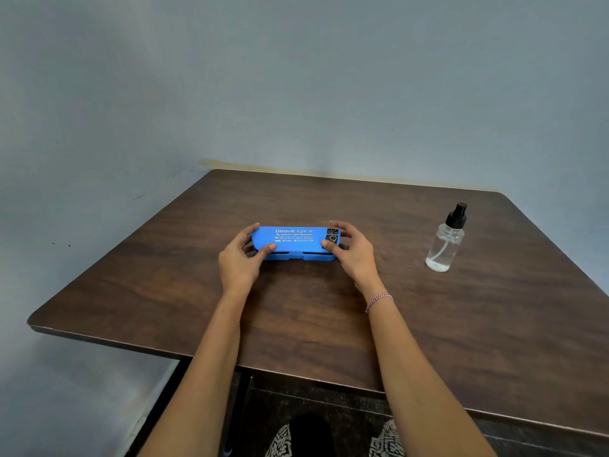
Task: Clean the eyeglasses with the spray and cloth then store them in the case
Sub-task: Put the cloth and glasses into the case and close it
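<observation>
A blue eyeglasses case (294,244) with white print lies closed across the middle of the brown wooden table (428,324). My left hand (240,258) grips its left end, thumb on the front edge and fingers behind. My right hand (351,250) grips its right end the same way, over a dark sticker. A clear spray bottle (445,240) with a black pump top stands upright far to the right, apart from both hands. No eyeglasses and no cloth are visible.
The table stands in a corner of blue-grey walls (296,77), its back edge close to the wall. The near edge runs in front of my lap. A thread bracelet (379,300) is on my right wrist.
</observation>
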`<control>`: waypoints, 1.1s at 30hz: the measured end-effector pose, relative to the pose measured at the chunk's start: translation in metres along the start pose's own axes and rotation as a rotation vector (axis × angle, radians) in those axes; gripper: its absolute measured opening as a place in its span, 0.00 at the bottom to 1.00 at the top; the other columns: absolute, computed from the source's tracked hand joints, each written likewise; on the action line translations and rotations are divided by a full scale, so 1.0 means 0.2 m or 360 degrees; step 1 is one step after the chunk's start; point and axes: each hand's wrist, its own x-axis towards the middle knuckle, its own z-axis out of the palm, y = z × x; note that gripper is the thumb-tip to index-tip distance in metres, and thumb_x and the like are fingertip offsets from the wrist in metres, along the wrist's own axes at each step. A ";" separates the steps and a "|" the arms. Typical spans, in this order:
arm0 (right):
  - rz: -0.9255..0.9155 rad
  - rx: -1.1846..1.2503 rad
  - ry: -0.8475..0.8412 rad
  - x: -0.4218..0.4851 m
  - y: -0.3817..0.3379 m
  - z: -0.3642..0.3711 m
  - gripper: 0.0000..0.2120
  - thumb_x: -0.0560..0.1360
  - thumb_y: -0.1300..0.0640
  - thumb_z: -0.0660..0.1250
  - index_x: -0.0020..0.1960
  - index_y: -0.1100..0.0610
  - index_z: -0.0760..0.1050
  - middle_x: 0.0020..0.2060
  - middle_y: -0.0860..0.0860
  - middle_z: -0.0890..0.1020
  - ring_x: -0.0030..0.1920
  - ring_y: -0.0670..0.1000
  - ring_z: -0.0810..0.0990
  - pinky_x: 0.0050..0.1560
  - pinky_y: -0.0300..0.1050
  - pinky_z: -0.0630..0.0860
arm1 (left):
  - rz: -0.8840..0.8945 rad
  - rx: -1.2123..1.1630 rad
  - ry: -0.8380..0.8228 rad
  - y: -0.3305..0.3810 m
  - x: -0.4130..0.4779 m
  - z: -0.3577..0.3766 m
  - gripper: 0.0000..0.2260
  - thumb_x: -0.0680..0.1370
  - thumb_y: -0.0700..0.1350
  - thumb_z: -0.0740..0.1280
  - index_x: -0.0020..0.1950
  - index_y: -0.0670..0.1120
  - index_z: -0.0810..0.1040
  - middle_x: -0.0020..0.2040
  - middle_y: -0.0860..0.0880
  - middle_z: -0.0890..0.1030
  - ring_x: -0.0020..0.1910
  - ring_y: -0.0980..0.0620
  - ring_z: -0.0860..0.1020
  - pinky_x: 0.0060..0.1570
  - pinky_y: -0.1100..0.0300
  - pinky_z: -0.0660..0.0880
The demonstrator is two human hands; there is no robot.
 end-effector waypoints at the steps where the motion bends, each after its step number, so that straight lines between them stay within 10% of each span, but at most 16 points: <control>1: 0.0019 0.0068 0.0004 0.00 0.00 0.00 0.23 0.70 0.58 0.73 0.63 0.52 0.73 0.56 0.50 0.77 0.52 0.48 0.79 0.51 0.40 0.79 | -0.0043 -0.0097 -0.0004 0.00 0.00 0.00 0.25 0.67 0.43 0.77 0.63 0.50 0.77 0.59 0.48 0.80 0.51 0.58 0.78 0.55 0.63 0.75; 12: 0.0428 0.0868 -0.0048 0.00 -0.01 -0.04 0.23 0.68 0.59 0.75 0.60 0.56 0.73 0.52 0.55 0.82 0.49 0.50 0.83 0.52 0.47 0.80 | -0.0294 -0.0722 -0.0041 0.04 0.00 0.00 0.23 0.70 0.39 0.74 0.64 0.50 0.76 0.55 0.47 0.80 0.50 0.55 0.80 0.42 0.62 0.80; 18: 0.0503 0.0925 -0.0145 -0.01 -0.02 -0.04 0.20 0.72 0.59 0.71 0.63 0.54 0.71 0.52 0.53 0.80 0.48 0.51 0.82 0.41 0.45 0.82 | -0.0505 -0.0912 -0.0162 0.06 0.00 -0.01 0.14 0.74 0.43 0.70 0.58 0.53 0.75 0.58 0.43 0.78 0.55 0.43 0.80 0.39 0.58 0.82; 33: 0.0621 0.0924 -0.0127 0.01 0.01 -0.03 0.22 0.73 0.58 0.70 0.65 0.54 0.69 0.62 0.58 0.75 0.54 0.55 0.81 0.41 0.47 0.82 | -0.0553 -0.0941 -0.0253 0.07 -0.01 0.01 0.22 0.73 0.39 0.71 0.66 0.48 0.74 0.58 0.46 0.77 0.54 0.49 0.78 0.37 0.60 0.81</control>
